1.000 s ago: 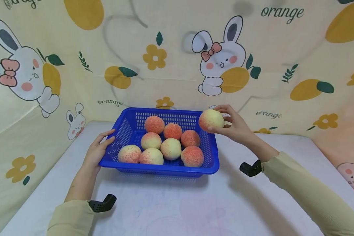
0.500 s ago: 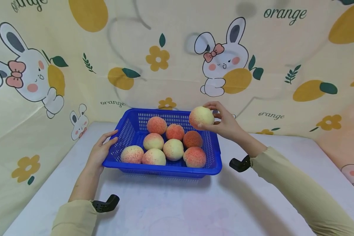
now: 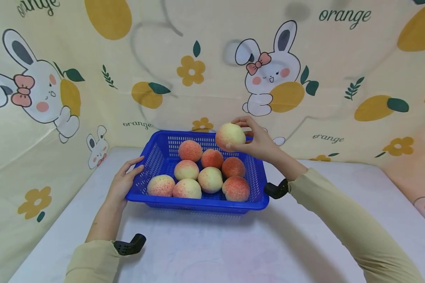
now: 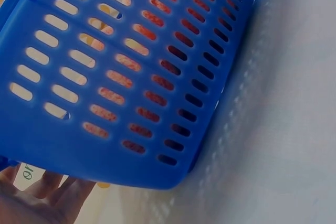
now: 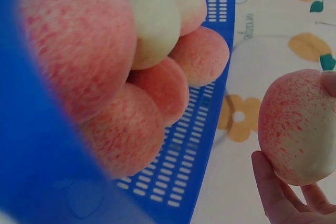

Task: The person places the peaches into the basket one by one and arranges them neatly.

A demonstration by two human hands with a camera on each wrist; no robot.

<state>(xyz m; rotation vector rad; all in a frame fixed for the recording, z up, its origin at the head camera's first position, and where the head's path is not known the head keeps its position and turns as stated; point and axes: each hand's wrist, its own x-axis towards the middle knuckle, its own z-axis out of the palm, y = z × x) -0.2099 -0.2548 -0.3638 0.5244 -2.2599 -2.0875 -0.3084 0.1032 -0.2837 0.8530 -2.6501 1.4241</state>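
A blue plastic basket [image 3: 198, 203] with slotted sides holds several peaches [image 3: 210, 180], some red, others pale yellow with red speckles. My left hand [image 3: 122, 182] holds the basket by its left rim; in the left wrist view its fingers [image 4: 71, 198] reach the rim beside the slotted wall, partly hidden by it. My right hand [image 3: 260, 142] grips a yellow peach with a red blush [image 3: 230, 136] between thumb and fingers, above the basket's back right part. In the right wrist view this peach [image 5: 296, 129] is apart from those in the basket.
The basket stands on a white table [image 3: 184, 243]. Behind it hangs a cream cloth [image 3: 212, 78] printed with rabbits, oranges and flowers. A black wrist camera [image 3: 131, 245] sits on the left wrist, and another black camera [image 3: 277, 189] on the right one.
My right hand has moved left with the peach, from the basket's right back corner to farther over the basket. My left hand stays at the left rim. The head view has shifted slightly.
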